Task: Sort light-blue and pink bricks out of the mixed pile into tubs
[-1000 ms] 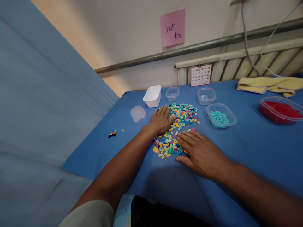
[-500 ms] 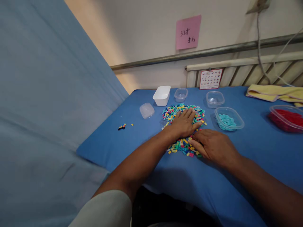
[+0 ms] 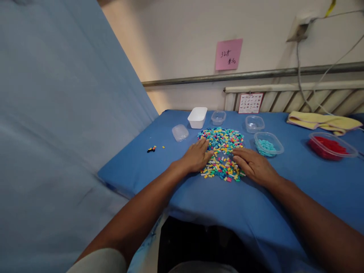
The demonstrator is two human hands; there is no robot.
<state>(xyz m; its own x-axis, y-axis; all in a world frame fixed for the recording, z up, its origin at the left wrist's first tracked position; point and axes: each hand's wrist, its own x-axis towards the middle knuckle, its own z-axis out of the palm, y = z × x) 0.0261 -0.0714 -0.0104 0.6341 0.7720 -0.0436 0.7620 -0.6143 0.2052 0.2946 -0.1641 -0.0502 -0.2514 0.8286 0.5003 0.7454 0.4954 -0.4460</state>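
Note:
A pile of small multicoloured plastic bricks [image 3: 223, 139] lies spread on the blue-covered table, with a looser batch nearer to me. At the left edge of the pile rests my left hand [image 3: 197, 154], fingers stretched out and touching the bricks. My right hand [image 3: 254, 163] is at the right edge, its fingers extended toward the bricks and the thumb apart. Neither hand grips anything that I can see. Just beyond my right hand stands a clear tub [image 3: 280, 148] holding light-blue bricks [image 3: 266, 147].
Farther right is a clear tub of red pieces [image 3: 330, 146], with a yellow cloth [image 3: 321, 121] behind. A white container [image 3: 197, 117], two clear tubs [image 3: 218, 118] and a clear lid [image 3: 180, 132] stand beyond the pile. Several dark and yellow bricks [image 3: 151, 149] lie left.
My left hand has moved left off the middle of the pile, uncovering bricks there. My right hand stays at the right edge. The camera view has shifted slightly.

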